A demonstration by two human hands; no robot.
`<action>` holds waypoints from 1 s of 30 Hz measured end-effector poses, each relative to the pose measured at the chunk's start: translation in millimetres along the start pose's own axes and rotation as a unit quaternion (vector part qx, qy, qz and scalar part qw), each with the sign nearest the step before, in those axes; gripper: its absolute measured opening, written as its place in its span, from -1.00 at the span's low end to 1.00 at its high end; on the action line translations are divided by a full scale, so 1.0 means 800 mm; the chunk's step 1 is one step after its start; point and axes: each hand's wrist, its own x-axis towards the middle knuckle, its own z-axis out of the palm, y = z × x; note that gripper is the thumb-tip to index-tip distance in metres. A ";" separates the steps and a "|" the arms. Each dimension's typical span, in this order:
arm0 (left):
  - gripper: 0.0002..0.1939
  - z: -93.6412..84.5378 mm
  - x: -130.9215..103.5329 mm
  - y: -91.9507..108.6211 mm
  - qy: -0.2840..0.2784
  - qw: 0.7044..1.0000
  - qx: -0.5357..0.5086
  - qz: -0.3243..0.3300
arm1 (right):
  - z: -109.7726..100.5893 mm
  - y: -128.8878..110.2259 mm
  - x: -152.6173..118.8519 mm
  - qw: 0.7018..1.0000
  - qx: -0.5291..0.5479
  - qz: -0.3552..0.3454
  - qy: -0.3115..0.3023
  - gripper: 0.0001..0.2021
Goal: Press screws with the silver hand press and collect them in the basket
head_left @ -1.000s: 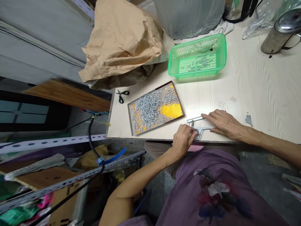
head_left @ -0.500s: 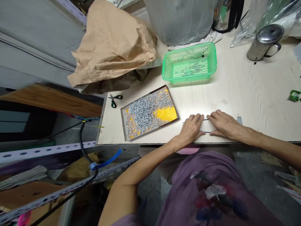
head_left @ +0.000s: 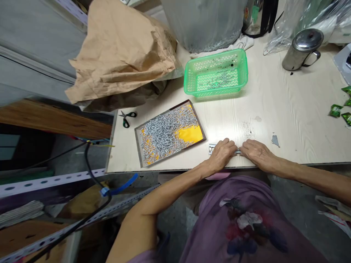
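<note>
Now that the metal tool [head_left: 238, 152] has closed up, my left hand [head_left: 222, 152] and right hand [head_left: 256, 153] clamp it, squeeze seemingly complete.

A loose purple shirt [head_left: 211, 223] carries a big, soft-edged flower print [head_left: 249, 221] in white, red and dark blue, and its short left sleeve [head_left: 144, 256] is purple too.

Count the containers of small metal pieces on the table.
2: a shallow tray left of the left hand, and a green plastic basket farther back. More may hide behind the paper bag.
</note>
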 end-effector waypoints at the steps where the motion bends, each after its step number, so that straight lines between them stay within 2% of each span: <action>1: -0.83 0.002 -0.001 0.000 0.007 1.000 0.000 -0.002 | -0.001 0.000 0.000 1.000 0.003 0.006 0.004 -0.70; 4: -0.76 0.007 -0.003 -0.004 0.054 0.999 0.000 -0.006 | -0.011 0.012 0.002 0.999 0.022 0.025 0.006 -0.77; 7: -0.57 0.019 -0.006 -0.006 0.113 0.993 -0.004 -0.014 | -0.025 0.034 0.010 0.999 0.050 0.010 -0.019 -0.68; 9: -0.52 0.031 -0.011 -0.003 0.154 0.988 -0.012 -0.020 | -0.032 0.048 0.017 0.998 0.055 0.002 -0.035 -0.67; 12: -0.52 0.054 -0.019 0.010 0.198 0.980 -0.027 -0.003 | -0.033 0.060 0.027 0.999 0.038 0.015 -0.028 -0.71; 17: -0.47 0.084 -0.027 0.034 0.187 0.981 -0.047 0.031 | -0.020 0.069 0.045 0.999 -0.029 0.022 -0.007 -0.74; 22: -0.40 0.087 -0.027 0.041 0.188 0.980 -0.057 0.024 | -0.022 0.086 0.078 0.997 -0.069 0.033 0.013 -0.75; 25: -0.36 0.082 -0.027 0.043 0.193 0.979 -0.063 0.018 | -0.031 0.067 0.094 0.998 -0.058 0.010 0.006 -0.78; 27: -0.37 0.081 -0.027 0.045 0.178 0.981 -0.071 0.011 | -0.034 0.038 0.103 0.998 -0.027 -0.061 -0.016 -0.83; 30: -0.39 0.083 -0.027 0.047 0.139 0.987 -0.082 -0.015 | -0.025 -0.011 0.115 0.979 0.012 -0.191 -0.067 -0.91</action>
